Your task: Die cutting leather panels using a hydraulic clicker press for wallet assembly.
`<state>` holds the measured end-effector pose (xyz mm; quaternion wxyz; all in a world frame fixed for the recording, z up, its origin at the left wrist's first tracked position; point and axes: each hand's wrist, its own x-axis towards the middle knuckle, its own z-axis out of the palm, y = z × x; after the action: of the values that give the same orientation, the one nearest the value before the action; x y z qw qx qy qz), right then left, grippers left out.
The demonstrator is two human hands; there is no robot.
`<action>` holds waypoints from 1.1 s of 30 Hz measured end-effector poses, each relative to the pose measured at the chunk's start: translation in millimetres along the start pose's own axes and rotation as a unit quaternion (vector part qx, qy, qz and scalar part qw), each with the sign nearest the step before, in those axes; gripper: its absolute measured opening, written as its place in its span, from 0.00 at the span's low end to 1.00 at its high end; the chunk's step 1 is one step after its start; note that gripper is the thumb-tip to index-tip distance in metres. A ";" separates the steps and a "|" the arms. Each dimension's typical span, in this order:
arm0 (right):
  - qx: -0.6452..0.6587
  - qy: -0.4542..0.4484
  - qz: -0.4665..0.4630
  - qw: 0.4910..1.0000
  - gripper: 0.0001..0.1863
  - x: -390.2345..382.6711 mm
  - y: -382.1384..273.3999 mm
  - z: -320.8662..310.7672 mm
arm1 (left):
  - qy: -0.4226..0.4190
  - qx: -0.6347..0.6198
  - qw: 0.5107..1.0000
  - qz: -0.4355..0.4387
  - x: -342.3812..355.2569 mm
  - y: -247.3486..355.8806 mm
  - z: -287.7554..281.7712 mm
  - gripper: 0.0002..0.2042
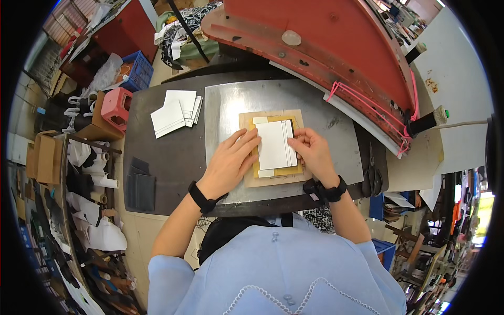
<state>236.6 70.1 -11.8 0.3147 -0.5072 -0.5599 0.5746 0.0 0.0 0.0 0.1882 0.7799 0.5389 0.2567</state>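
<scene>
A white rectangular piece (pixel 272 147) with ruled lines along its right side lies on a yellow board (pixel 263 174) with pale tabs at top and bottom. Under these is a beige square board (pixel 252 180) on a metal plate (pixel 226 100). My left hand (pixel 229 160) rests with outstretched fingers at the white piece's left edge. My right hand (pixel 315 157) grips the opposite edge between thumb and fingers, some fingertips hidden. Stacked white pieces (pixel 168 118) lie at the upper left, dark grey pieces (pixel 140 186) at the lower left of the worktop.
A large red metal machine part (pixel 315 26) with pink cords and black handles overhangs the back right. Scissors (pixel 370 176) lie at the right edge of the dark worktop (pixel 163 163). A pink stool (pixel 116 102), blue crate (pixel 137 68) and cluttered shelves (pixel 97 220) stand left.
</scene>
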 end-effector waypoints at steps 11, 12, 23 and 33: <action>-0.012 0.014 -0.039 0.999 0.14 5.4 -2.4 5.1 | -0.001 0.064 0.997 0.030 8.7 -8.6 6.9 0.26; -0.012 0.015 -0.041 0.999 0.14 5.5 -2.4 4.9 | -0.003 0.063 0.997 0.032 8.6 -8.3 6.2 0.27; -0.015 0.003 -0.045 0.999 0.13 6.4 -2.9 4.3 | 0.017 0.081 0.990 0.112 8.4 2.4 4.3 0.20; -0.023 0.002 -0.060 0.998 0.12 6.3 -2.4 3.1 | 0.010 0.084 0.990 0.115 17.1 6.0 5.2 0.15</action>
<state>231.4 75.4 -11.3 0.3381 -0.4812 -0.6018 0.5403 12.5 13.8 2.7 0.0859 0.8471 0.4672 0.2381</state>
